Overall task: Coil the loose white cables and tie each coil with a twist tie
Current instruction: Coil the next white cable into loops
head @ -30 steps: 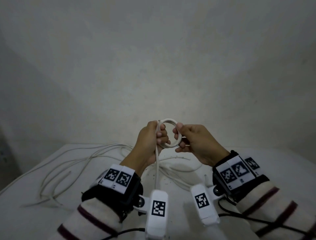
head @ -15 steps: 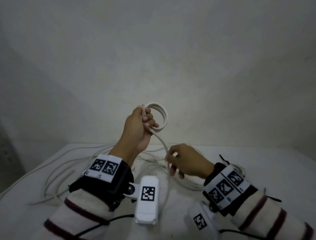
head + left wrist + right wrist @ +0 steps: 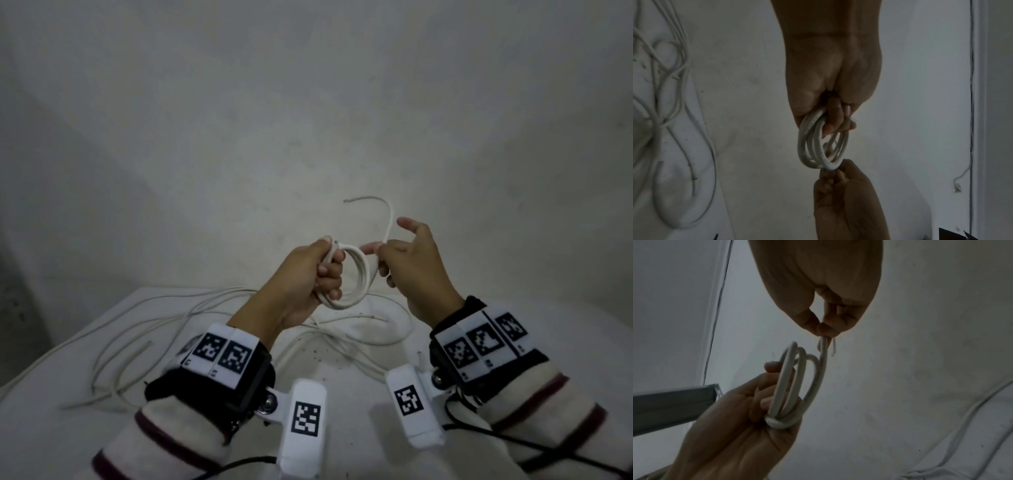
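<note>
A small coil of white cable (image 3: 358,279) hangs in the air above the table, in front of the wall. My left hand (image 3: 325,274) grips its left side, fingers curled through the loops (image 3: 818,146). Just right of the coil, my right hand (image 3: 376,255) pinches the cable's last stretch between thumb and forefinger (image 3: 823,333); its other fingers are spread. The free end (image 3: 370,198) arches up and to the left above my right hand. I see no twist tie.
Several loose white cables (image 3: 164,329) sprawl over the white table (image 3: 68,428) to the left and under my hands (image 3: 359,325). A plain wall stands close behind. A grey bar (image 3: 674,402) shows in the right wrist view. Black camera leads trail near my sleeves.
My right hand has risen from near the table up to the coil, bringing the cable's tail, whose end now stands free. My left hand has lowered the coil, which has gained loops.
</note>
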